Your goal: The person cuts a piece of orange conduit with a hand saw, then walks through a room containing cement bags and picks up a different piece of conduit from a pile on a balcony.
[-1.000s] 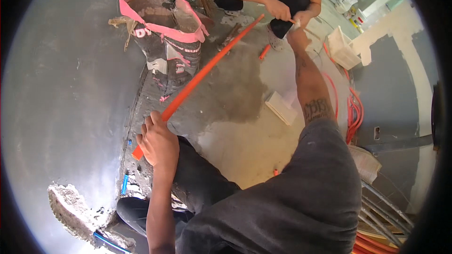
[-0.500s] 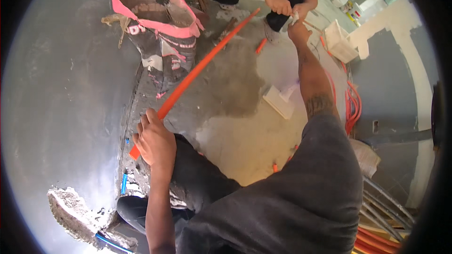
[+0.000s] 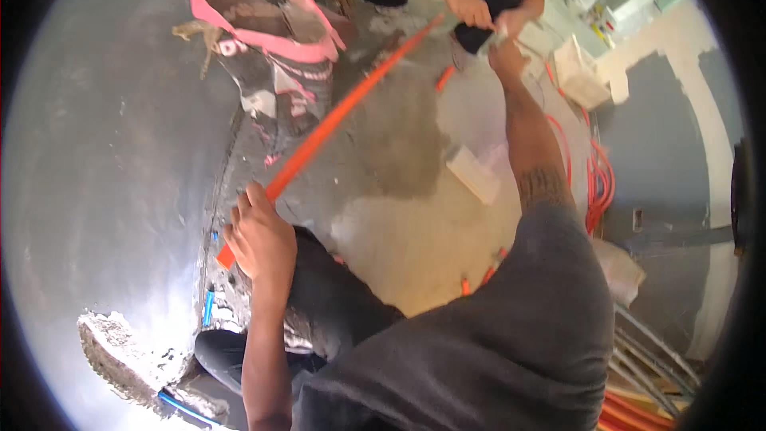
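My left hand point(image 3: 263, 235) is closed round the lower part of a long orange plastic pipe point(image 3: 335, 117). Its short lower end sticks out below my fist, and the rest slants away up and to the right. With that arm stretched far forward, my right hand point(image 3: 507, 58) has its fingers closed at the hands of a person crouching opposite. Something small and pale point(image 3: 501, 29) shows between our hands, too blurred to name. The other person's left-side hand point(image 3: 469, 9) is a fist beside it; their second hand point(image 3: 519, 19) meets my fingers.
A pink-rimmed bag point(image 3: 275, 48) stands by the grey wall at left. On the floor lie a white rectangular block point(image 3: 472, 175) and a short orange pipe piece point(image 3: 445, 78). A white bin point(image 3: 581, 73) and coiled orange tubing point(image 3: 600, 183) are at right. Blue tubing point(image 3: 187, 409) emerges at lower left.
The other person's hands and my right hand have shifted slightly and are more blurred. My left hand keeps its hold on the orange pipe, nearly unmoved.
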`<action>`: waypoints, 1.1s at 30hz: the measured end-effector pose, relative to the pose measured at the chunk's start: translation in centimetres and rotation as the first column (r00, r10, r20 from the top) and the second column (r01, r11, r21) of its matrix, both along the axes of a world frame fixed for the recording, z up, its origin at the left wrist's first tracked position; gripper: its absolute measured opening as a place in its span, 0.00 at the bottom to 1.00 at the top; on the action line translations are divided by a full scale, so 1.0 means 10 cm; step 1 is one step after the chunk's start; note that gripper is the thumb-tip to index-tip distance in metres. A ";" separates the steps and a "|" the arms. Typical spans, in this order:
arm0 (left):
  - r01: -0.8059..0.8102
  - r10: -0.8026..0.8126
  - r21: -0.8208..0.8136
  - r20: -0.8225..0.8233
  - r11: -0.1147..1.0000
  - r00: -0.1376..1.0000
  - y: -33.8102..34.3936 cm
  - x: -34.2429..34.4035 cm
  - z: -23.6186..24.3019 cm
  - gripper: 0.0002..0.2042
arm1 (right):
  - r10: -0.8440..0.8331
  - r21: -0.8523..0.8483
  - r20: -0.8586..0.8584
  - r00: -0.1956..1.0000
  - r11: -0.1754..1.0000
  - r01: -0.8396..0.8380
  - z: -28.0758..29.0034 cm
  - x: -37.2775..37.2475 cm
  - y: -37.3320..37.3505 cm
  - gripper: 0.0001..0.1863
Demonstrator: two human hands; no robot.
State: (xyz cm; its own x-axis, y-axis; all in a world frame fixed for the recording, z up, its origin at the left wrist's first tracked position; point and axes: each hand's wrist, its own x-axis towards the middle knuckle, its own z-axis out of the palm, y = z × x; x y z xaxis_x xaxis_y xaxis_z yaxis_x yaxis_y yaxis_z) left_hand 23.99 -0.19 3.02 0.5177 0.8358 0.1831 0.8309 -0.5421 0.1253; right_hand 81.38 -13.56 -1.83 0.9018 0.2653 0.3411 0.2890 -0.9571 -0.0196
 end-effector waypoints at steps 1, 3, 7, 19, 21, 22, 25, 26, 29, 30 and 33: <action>0.011 -0.011 -0.010 -0.005 1.000 1.000 -0.04 0.01 -0.04 0.05 | -0.029 0.025 0.006 1.000 0.999 0.029 -0.03 0.01 0.00 0.22; -0.032 0.032 0.033 0.011 0.999 0.999 0.03 -0.01 0.00 0.05 | -0.019 0.100 0.002 1.000 0.995 0.019 -0.02 -0.21 0.18 0.22; -0.040 0.040 -0.054 -0.007 0.998 0.999 -0.01 0.05 0.03 0.06 | -0.049 0.225 0.020 0.999 0.973 0.044 -0.07 -0.28 0.01 0.21; -0.016 0.016 0.008 0.034 1.000 0.999 -0.06 0.05 0.06 0.05 | -0.114 0.509 -0.034 0.993 0.853 0.116 0.07 -0.23 -0.01 0.24; -0.008 0.007 0.023 0.030 1.000 1.000 -0.06 0.03 0.03 0.05 | -0.112 0.543 -0.056 0.992 0.830 0.125 0.06 -0.27 0.03 0.25; -0.014 0.013 0.024 0.027 1.000 1.000 -0.06 0.02 0.03 0.05 | -0.129 0.540 -0.073 0.989 0.828 0.148 0.06 -0.30 0.06 0.27; -0.008 0.008 0.010 0.032 1.000 0.999 -0.05 0.02 0.03 0.06 | -0.151 0.582 -0.077 0.986 0.796 0.167 0.02 -0.24 0.05 0.29; -0.004 0.004 0.003 0.030 1.000 1.000 -0.05 0.03 0.03 0.06 | -0.154 0.627 -0.066 0.986 0.763 0.161 0.00 -0.19 0.03 0.29; -0.009 0.009 0.006 0.035 1.000 0.999 -0.04 0.01 0.02 0.06 | -0.052 0.669 -0.050 0.997 0.740 0.072 -0.05 -0.08 0.01 0.25; -0.015 0.014 0.019 0.048 1.000 0.999 -0.04 0.01 0.02 0.06 | -0.052 0.668 -0.049 0.997 0.740 0.072 -0.07 -0.05 0.01 0.25; -0.008 0.007 0.033 0.032 0.999 0.999 -0.04 0.03 0.00 0.06 | -0.013 0.697 0.011 1.000 0.717 0.001 -0.11 0.04 -0.01 0.23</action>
State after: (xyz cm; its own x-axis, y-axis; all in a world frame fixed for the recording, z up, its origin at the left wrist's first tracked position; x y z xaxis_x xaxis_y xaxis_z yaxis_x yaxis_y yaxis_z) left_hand 24.26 -0.60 3.02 0.5048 0.8328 0.2272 0.8308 -0.5402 0.1342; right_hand 81.74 -13.64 -2.90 0.8964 -0.0589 0.4393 0.2880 -0.6761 -0.6782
